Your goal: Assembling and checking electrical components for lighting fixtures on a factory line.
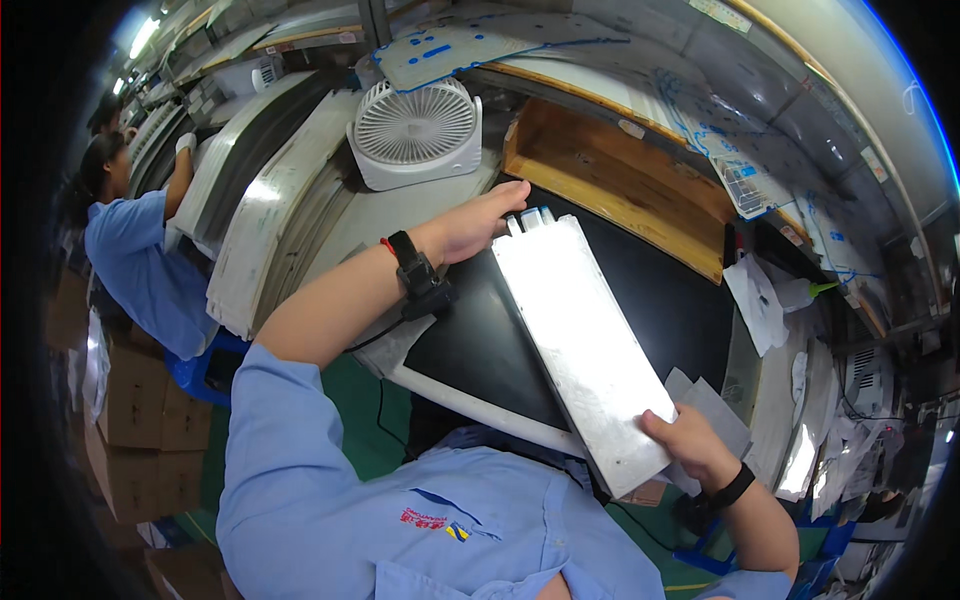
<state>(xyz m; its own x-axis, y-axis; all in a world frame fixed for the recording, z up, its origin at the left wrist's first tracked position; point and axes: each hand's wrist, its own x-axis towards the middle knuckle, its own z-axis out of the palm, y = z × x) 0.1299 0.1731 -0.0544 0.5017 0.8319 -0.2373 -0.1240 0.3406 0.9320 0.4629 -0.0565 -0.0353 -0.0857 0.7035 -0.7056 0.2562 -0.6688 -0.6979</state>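
Note:
A long, flat silver metal case (585, 340) slants across the black work mat (470, 330), glare bright on its upper face. Short tabs (530, 217) stick out of its far end. My right hand (690, 440) grips the near right edge, thumb on top and the other fingers hidden beneath. At the far end my left hand (475, 225) lies close beside the tabs with its fingers stretched out. Whether it touches them cannot be made out. A dark strap with a small device (420, 278) sits on my left wrist, and a black band (735, 485) on my right.
A white fan (415, 130) stands beyond my left hand. An open wooden box (620, 180) lines the back of the bench. Stacked pale sheets (280, 210) fill the left side, where a co-worker in blue (140, 250) stands. White paper (755, 300) and a green-tipped bottle (800, 292) are right.

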